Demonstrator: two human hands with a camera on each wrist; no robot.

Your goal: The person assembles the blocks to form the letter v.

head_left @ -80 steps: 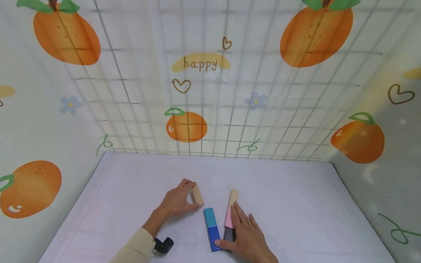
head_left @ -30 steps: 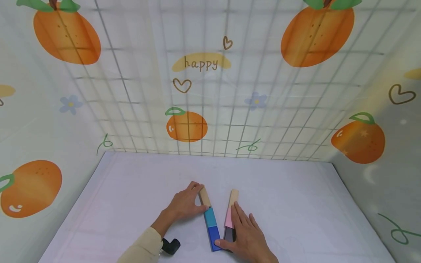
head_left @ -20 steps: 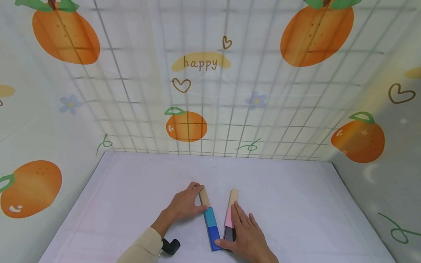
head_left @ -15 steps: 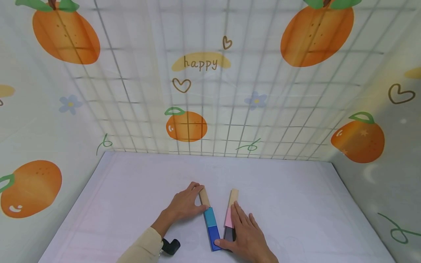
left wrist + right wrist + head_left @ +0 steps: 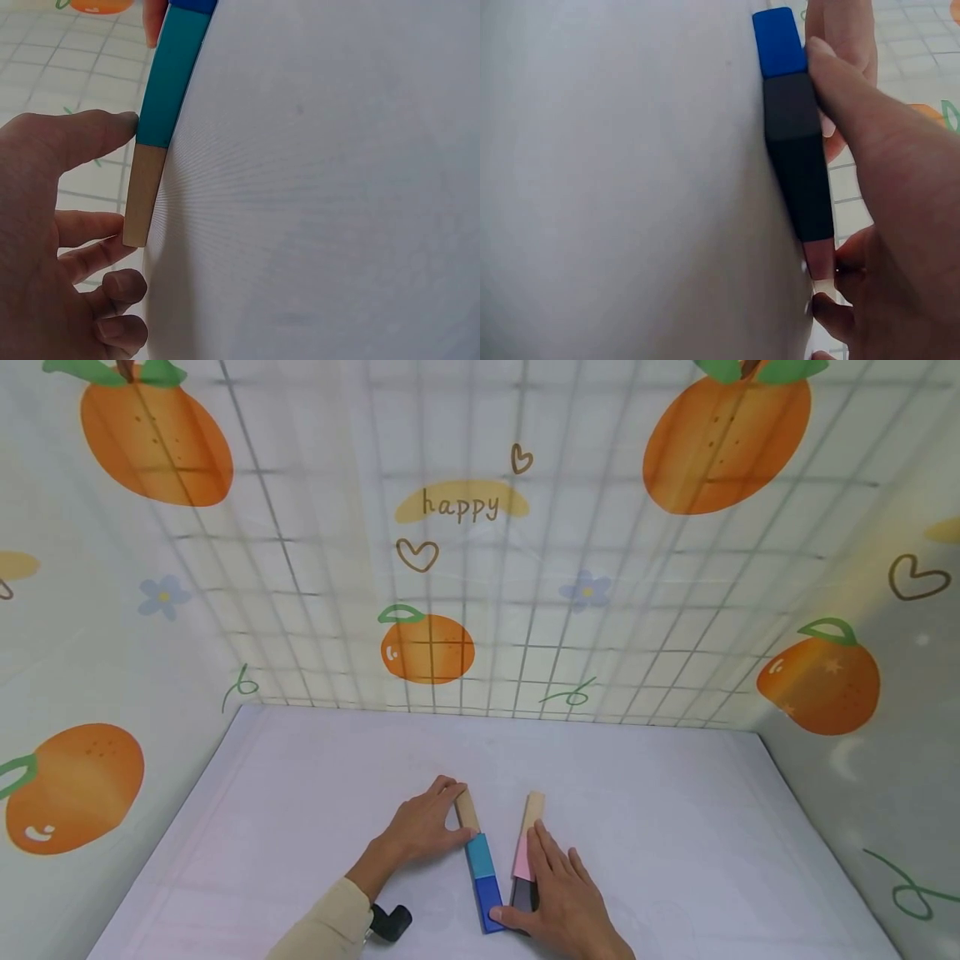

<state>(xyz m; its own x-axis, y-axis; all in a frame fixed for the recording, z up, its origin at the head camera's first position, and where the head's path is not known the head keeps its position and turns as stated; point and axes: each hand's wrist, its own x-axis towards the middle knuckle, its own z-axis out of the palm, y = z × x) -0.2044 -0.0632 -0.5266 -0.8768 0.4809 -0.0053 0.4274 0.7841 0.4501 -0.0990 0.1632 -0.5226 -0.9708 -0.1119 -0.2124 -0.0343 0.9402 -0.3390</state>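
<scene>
My left hand [image 5: 426, 823] pinches a plain wooden block [image 5: 467, 811] endwise between thumb and fingertips, as the left wrist view also shows. That block lies against the far end of a teal block [image 5: 480, 857], which meets a dark blue block [image 5: 488, 903] nearer me. My right hand [image 5: 566, 893] rests with extended fingers along a second row: a black block [image 5: 522, 894], a pink block [image 5: 521, 857] and another plain wooden block [image 5: 534, 808]. Its thumb touches the near end of the blue block. The right hand covers part of the black and pink blocks.
White tabletop [image 5: 660, 810] surrounds the two rows, which stand closer together at my end. A printed curtain [image 5: 480, 577] with grid lines and oranges rises behind and at both sides. A black wrist-camera piece [image 5: 392, 923] sits by the left sleeve [image 5: 322, 922].
Since the earliest frame, my left hand has moved right with the wooden block and brought it against the teal block. Over the last second both hands have held still.
</scene>
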